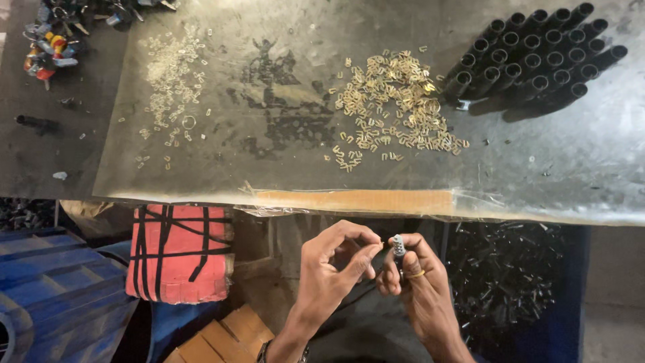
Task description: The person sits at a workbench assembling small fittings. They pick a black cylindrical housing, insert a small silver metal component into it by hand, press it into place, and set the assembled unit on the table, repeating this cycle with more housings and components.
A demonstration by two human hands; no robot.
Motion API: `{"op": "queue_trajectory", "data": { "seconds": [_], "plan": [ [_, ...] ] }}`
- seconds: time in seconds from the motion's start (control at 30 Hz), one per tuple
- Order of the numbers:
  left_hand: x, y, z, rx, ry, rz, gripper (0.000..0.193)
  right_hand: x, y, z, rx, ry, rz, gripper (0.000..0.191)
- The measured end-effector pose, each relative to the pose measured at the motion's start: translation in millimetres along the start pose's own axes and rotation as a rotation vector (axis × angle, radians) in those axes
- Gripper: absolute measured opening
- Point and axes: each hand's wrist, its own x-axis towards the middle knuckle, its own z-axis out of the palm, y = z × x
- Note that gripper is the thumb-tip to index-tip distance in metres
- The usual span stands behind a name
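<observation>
far off to the upper left of the fingers, a jumble of coloured tools [48, 50] sits at the counter [282, 181] corner, too tangled to count. closer in, still up and left of the hands, there's a thin scatter of pale little clips [171, 74], dozens easily, can't get an exact number. below that, left of the left hand [332, 269], a red bundle with black straps [178, 252] and a blue plastic thing [54, 289], one of each.

left hand fingers are pressed together at the tips, pinching what looks like one tiny brass clip [381, 245], though it's really too small to be sure. right hand [413, 279] is just beside it, fingers wrapped round one small ribbed grey piece [398, 246] held upright, the two hands nearly touching. looks to me like the fitting step, clip going onto the end of that piece. i'd say the next bit needs the clip lined up square and pushed on without it slipping.

straight above the fingers is the big heap of brass clips [396, 107], well over a hundred i'd guess. up and right, black tubes [537, 57] packed together, roughly two dozen. lower right of the right hand, a bin of dark parts [510, 275], uncountable.
</observation>
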Motion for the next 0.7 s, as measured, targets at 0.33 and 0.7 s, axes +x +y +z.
{"op": "queue_trajectory", "data": {
  "seconds": [0.33,0.7],
  "plan": [
    [-2,2,3,0.365,0.049,0.324,0.014,-7,-2,3,0.114,0.019,0.142,0.025],
    [-3,-1,0,0.469,0.057,0.437,0.016,-5,0,8,0.04,-0.015,0.049,0.02]
  ]
}}
